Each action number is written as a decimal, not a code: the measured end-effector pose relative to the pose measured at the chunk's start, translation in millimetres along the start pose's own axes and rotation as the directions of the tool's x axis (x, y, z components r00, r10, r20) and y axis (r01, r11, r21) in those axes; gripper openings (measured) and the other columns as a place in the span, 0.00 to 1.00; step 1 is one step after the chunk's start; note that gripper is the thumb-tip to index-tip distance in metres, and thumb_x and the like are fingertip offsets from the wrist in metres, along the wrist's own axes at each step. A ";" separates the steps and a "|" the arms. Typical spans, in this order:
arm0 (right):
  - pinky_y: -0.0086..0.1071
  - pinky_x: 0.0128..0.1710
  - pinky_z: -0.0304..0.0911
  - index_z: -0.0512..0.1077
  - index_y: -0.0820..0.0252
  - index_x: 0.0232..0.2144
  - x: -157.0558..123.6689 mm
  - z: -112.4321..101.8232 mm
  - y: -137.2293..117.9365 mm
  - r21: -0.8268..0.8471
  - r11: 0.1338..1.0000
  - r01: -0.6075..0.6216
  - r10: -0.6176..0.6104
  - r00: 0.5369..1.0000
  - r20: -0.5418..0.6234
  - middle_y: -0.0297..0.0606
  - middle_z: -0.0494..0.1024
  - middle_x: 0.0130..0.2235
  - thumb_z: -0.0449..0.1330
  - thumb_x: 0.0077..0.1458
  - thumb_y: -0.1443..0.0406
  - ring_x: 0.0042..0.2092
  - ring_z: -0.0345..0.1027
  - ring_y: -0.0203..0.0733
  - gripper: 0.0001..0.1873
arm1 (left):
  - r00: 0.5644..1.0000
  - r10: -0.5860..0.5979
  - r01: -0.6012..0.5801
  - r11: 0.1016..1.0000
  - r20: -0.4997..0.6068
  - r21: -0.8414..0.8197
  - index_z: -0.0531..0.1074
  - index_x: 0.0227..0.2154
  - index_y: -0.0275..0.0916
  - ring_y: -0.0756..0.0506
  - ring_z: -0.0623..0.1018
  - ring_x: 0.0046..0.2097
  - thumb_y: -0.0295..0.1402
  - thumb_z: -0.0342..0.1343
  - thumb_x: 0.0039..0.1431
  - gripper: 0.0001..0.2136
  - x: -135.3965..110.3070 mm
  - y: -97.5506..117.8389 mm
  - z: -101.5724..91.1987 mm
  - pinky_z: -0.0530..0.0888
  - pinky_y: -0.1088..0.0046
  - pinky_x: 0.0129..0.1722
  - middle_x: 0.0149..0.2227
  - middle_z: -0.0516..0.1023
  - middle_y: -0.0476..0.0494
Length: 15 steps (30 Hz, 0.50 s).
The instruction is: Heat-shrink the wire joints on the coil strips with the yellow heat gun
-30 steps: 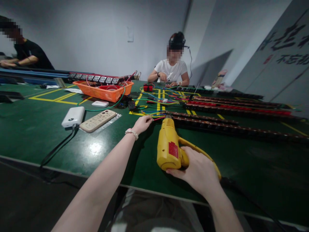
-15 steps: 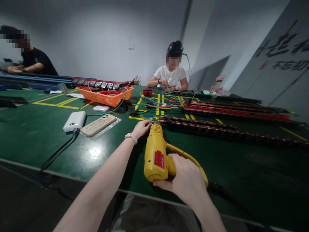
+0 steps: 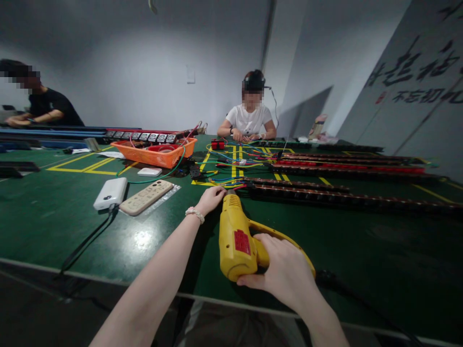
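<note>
My right hand (image 3: 284, 267) is wrapped round the handle of a yellow heat gun (image 3: 237, 241), which has a red label on its back. The metal nozzle points away from me, close beside the fingers of my left hand (image 3: 211, 198). Those fingers are pinched together at the near end of some coloured wires (image 3: 235, 185); the exact point of grip is small and partly hidden by the nozzle. The wires run right to a long dark strip (image 3: 325, 195) with copper-coloured edges.
An orange basket (image 3: 152, 155) of parts stands at the left. Nearer lie a white power bank (image 3: 110, 193) with a black cable and a beige phone case (image 3: 146, 197). More strips (image 3: 347, 168) lie at right. Two co-workers sit at the table (image 3: 90, 246), one opposite and one far left.
The view has tilted up slightly. The rear of the heat gun has swung a little to the right, its nozzle staying by my left fingers. My left hand keeps its pinch.
</note>
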State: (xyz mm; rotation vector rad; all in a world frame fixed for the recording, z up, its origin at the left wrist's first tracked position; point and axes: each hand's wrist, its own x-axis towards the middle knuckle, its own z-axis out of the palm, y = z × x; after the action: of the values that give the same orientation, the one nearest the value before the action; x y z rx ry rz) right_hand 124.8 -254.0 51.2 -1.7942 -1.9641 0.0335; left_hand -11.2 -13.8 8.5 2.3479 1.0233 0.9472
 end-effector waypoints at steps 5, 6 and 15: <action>0.38 0.36 0.58 0.67 0.56 0.37 -1.7 -2.3 6.4 -0.037 0.999 -0.035 0.035 0.999 -0.012 0.38 0.73 0.36 0.60 0.27 0.41 0.37 0.67 0.48 0.36 | 1.000 -0.014 0.014 0.998 -0.005 0.054 0.72 0.33 0.37 0.49 0.72 0.36 0.37 0.42 0.57 0.14 -1.8 2.2 0.5 0.66 0.76 0.35 0.34 0.75 0.45; 0.38 0.36 0.58 0.67 0.56 0.37 -2.1 -2.1 6.5 -0.041 0.999 -0.035 0.034 0.999 -0.020 0.38 0.73 0.36 0.60 0.28 0.41 0.37 0.67 0.48 0.36 | 1.000 -0.007 0.007 0.998 -0.006 0.060 0.72 0.33 0.37 0.49 0.72 0.36 0.37 0.42 0.57 0.14 -1.9 2.2 0.8 0.66 0.76 0.35 0.34 0.75 0.45; 0.40 0.38 0.59 0.67 0.58 0.38 -6.2 -1.0 3.5 -0.049 0.998 -0.028 0.025 0.998 -0.060 0.40 0.73 0.37 0.58 0.32 0.40 0.39 0.66 0.49 0.36 | 1.000 -0.006 0.005 0.998 0.016 0.058 0.72 0.32 0.38 0.49 0.72 0.34 0.37 0.42 0.57 0.14 0.2 2.3 1.7 0.66 0.75 0.35 0.32 0.75 0.45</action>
State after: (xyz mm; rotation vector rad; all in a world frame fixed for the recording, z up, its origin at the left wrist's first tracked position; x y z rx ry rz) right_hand 128.6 -259.7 49.0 -1.8319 -1.9148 -0.0602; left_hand -8.8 -15.3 8.7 2.3947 1.0643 0.9062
